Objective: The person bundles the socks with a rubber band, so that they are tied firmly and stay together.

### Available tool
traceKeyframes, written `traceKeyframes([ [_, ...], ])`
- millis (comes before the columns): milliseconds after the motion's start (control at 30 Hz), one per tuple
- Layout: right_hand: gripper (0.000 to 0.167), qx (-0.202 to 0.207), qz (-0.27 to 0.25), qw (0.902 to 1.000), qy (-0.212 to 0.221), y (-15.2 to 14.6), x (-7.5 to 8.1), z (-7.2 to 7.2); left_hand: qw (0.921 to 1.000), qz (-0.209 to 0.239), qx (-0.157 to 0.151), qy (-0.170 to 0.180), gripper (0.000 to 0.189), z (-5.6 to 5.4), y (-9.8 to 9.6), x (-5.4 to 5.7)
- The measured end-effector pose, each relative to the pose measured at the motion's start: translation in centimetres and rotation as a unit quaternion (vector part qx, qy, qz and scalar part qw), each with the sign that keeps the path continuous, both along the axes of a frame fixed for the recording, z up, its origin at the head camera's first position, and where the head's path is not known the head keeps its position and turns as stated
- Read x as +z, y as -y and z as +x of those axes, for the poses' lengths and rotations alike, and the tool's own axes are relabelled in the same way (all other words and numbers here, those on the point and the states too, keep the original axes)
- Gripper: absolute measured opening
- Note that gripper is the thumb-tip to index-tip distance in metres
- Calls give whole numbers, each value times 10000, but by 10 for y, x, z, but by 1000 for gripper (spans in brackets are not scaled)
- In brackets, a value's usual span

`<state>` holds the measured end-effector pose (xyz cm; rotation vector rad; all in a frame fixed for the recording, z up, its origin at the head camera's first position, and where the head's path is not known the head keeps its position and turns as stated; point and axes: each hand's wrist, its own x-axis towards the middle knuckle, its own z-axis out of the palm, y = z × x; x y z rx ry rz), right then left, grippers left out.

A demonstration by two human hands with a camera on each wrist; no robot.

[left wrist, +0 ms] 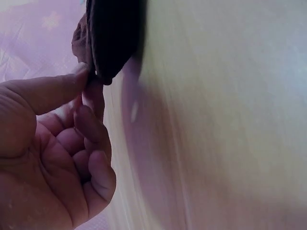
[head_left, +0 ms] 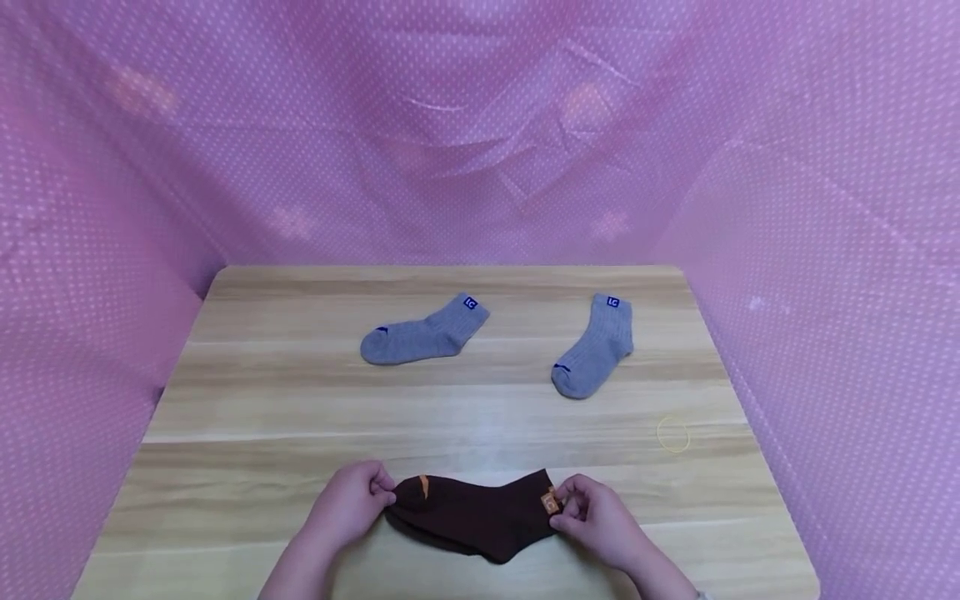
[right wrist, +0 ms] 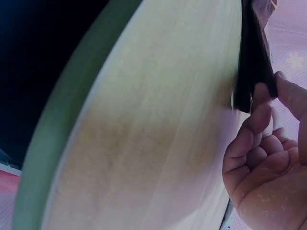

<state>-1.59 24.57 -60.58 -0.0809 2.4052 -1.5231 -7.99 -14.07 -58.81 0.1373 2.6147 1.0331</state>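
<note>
A pair of dark brown socks (head_left: 480, 512), one laid over the other, stretches across the front of the table. My left hand (head_left: 348, 504) pinches the toe end, beside the orange toe mark. At the cuff, next to an orange label, my right hand (head_left: 600, 521) pinches the edge between thumb and index finger. The right wrist view shows the dark fabric (right wrist: 247, 57) in two layers, with the thumb and index finger on the outer one. In the left wrist view the toe fabric (left wrist: 112, 38) meets the thumb and index fingertips.
Two grey socks with blue labels lie apart farther back: one grey sock (head_left: 416, 337) left of centre, another grey sock (head_left: 596, 350) to the right. A thin yellow rubber band (head_left: 672, 435) rests on the wooden table (head_left: 247, 408). Pink dotted cloth (head_left: 480, 167) hangs around the table's back and sides.
</note>
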Motion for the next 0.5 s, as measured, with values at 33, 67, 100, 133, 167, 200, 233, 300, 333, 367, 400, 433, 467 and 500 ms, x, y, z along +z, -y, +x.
traceKeyframes([
  [33, 26, -37, 2, 10000, -2, 1, 1, 0, 10000, -60, -14, -4, 18, 0, 0, 0],
  [67, 25, -72, -15, 10000, -13, 1, 1, 0, 9999, -119, -31, -10, 19, 1, 0, 0],
  [100, 25, -107, -30, 9999, -18, 2, 2, 0, 9999, -157, -46, -1, 20, 1, 0, 1],
  [133, 24, -139, -32, 9999, -19, 2, 2, 0, 9999, -155, -62, 4, 21, 1, 0, 1],
  [167, 24, -163, -36, 9999, -31, 3, 2, 0, 9999, -145, -75, 2, 21, 2, 1, 1],
  [200, 24, -186, -29, 9998, -32, 3, 2, 0, 9999, -136, -83, -4, 21, 2, 1, 2],
  [233, 24, -199, -8, 9998, -22, 4, 2, 0, 9999, -120, -79, 4, 21, 2, 1, 2],
  [300, 25, -202, 83, 9998, -10, 4, 1, 0, 9999, -88, -58, 25, 20, 2, 2, 2],
  [333, 25, -201, 131, 9997, -11, 5, 1, 0, 10000, -77, -41, 26, 19, 2, 2, 2],
  [367, 25, -196, 189, 9996, -26, 5, 1, 1, 9999, -99, -25, 13, 18, 2, 2, 3],
  [400, 25, -205, 272, 9994, -69, 5, 2, 1, 9999, -147, -12, -16, 18, 2, 2, 4],
  [433, 25, -231, 423, 9987, -157, 6, 2, 2, 9997, -223, 2, -107, 20, 1, 1, 4],
  [467, 25, -280, 633, 9973, -254, 6, 4, 2, 9991, -331, 2, -258, 22, 1, 0, 5],
  [500, 24, -352, 856, 9950, -377, 7, 5, 3, 9977, -444, -11, -517, 25, 2, -3, 5],
])
